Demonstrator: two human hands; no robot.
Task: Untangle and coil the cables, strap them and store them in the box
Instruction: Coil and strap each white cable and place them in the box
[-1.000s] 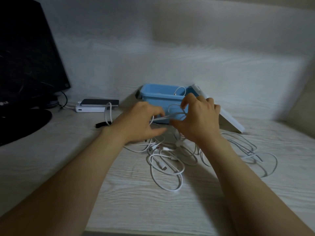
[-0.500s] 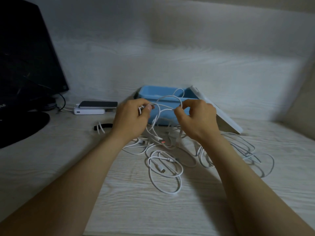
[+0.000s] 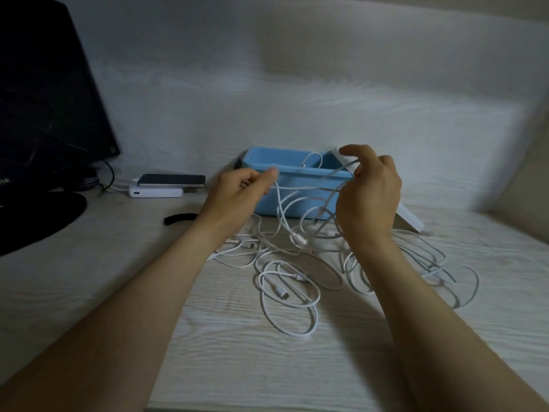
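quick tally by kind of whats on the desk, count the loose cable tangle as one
blue box: 1
white lid: 1
loose cable tangle: 1
cable in the box: 1
black strap: 1
phone: 1
power bank: 1
monitor: 1
total: 8

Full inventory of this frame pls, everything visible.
cables: several, count unclear, white, tangled on the desk before the box
box: 1, blue, open, desk centre back, cable loop inside
lid: 1, white, leaning at the box's right
strap: 1, black, desk, left of the box
phone: 1, dark, on the power bank
power bank: 1, white, left of the box
monitor: 1, black, far left
desk: 1, pale wood grain
left hand: pinches a cable
right hand: holds cable strands
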